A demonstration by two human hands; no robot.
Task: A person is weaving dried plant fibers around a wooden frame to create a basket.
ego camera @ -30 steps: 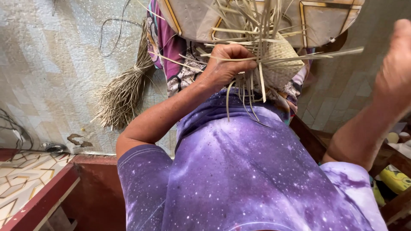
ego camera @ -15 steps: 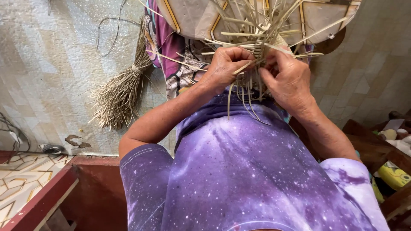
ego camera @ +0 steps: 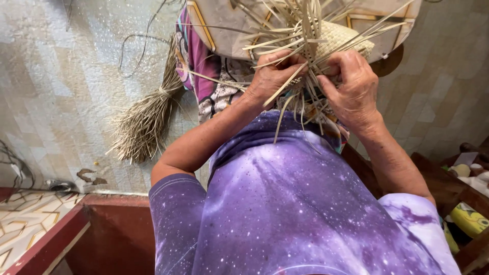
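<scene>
My left hand (ego camera: 271,76) and my right hand (ego camera: 351,86) are both closed around the loose ends of pale straw strips (ego camera: 300,35) that stick out of a partly woven straw piece (ego camera: 338,38). The woven piece rests in my lap, above my purple star-print shirt (ego camera: 285,203). Thin strips fan out upward and hang down between my wrists. My fingers pinch the strips close to the woven edge, the two hands almost touching.
A bundle of dry straw (ego camera: 145,122) lies on the tiled floor to the left. A dark red wooden bench edge (ego camera: 76,224) runs along the lower left. A round patterned board (ego camera: 224,25) is behind the weave. Small objects, one yellow (ego camera: 471,219), sit at the right.
One second ago my right hand was raised off to the right; it came in to the weave and now grips the strips beside my left hand. The view has tilted slightly.
</scene>
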